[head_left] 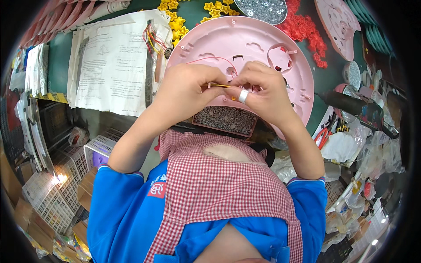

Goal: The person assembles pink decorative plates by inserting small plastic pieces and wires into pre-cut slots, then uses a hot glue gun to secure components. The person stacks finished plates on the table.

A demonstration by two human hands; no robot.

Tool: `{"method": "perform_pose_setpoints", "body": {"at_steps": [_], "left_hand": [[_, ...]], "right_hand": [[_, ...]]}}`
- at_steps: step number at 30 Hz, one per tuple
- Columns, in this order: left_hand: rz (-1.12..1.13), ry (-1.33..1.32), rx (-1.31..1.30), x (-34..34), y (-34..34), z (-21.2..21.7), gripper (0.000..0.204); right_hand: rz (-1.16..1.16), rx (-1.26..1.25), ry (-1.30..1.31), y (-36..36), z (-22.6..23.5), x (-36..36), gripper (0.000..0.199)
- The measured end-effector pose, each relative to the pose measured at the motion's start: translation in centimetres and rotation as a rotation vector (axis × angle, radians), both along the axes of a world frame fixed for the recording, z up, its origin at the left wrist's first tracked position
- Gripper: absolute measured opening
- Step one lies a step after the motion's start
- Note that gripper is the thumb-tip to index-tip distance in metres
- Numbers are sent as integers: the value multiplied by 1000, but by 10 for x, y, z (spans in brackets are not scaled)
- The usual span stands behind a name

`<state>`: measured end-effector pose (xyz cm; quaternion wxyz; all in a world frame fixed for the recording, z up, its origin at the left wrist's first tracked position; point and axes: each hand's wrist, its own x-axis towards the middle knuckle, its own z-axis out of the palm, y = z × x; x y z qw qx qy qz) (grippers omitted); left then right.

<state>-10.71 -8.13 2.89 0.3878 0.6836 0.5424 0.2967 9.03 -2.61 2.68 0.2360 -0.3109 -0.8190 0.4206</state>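
Observation:
Both hands meet over the near part of a round pink plastic shell (199, 41) with raised posts and moulded recesses. My left hand (188, 85) pinches a thin yellow wire (218, 85) between thumb and forefinger. Close beside it, my right hand (261, 85) is closed, fingertips on the same wire; a white band (243, 96) circles one of its fingers. A thin red wire (210, 57) loops over the shell behind the hands. The wire ends among the right fingers are hidden. A round pink piece (280, 59) sits in the shell's right side.
Worn papers (109, 65) and a bundle of coloured wires (154, 38) lie left. Yellow star pieces (177, 24), a tray of small metal parts (263, 9) and red pieces (307, 35) are behind. A power screwdriver (355, 107) lies right; a box of screws (226, 120) stands at the front edge.

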Motion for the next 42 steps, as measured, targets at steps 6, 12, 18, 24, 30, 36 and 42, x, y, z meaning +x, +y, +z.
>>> {"method": "perform_pose_setpoints", "body": {"at_steps": [6,12,18,24,30,36,42], "left_hand": [[15,-319,33,40,-1,-16,13],[-59,-483,-220,62,5,-24,15],[4,217,356,38,-3,-19,39],[-51,312,314,33,-10,-33,67],[-99,398,263,43,-5,-31,71],[-136,474,206,62,9,-22,79],[-87,470,251,42,3,-21,77]], "right_hand": [[-358,-297,269,-17,2,16,8],[-78,699,93,0,-2,38,31],[-107,518,-213,-9,-13,61,33],[-247,584,-370,-14,-14,67,42],[-326,472,-321,-22,-18,74,38],[-354,391,-170,-21,-17,66,38],[-256,459,-363,-17,-16,66,40]]}}
